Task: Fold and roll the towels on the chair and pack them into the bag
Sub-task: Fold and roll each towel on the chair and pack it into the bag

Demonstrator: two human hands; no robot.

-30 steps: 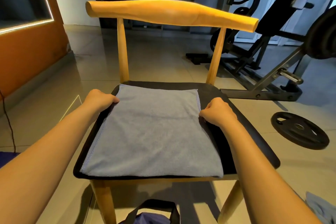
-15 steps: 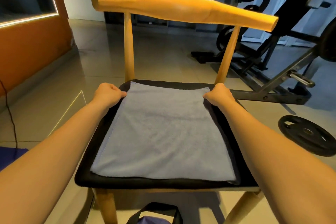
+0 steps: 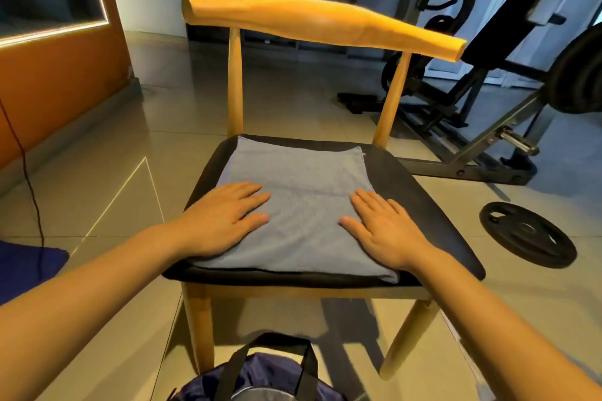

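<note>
The left hand (image 3: 224, 218) and right hand (image 3: 384, 231) lie flat, fingers straight, smoothing the towel (image 3: 303, 185) on the chair (image 3: 423, 205); perhaps it is folded already, hard to tell. Next they must pinch an edge and roll it, with the bag (image 3: 270, 374) below.

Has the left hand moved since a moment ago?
Yes. The left hand has pulled back from beside the chair's back post toward the seat's front edge, now lying flat on the towel.

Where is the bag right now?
Head view, bottom centre: the dark blue bag sits on the floor, just in front of the chair and its front legs.
</note>
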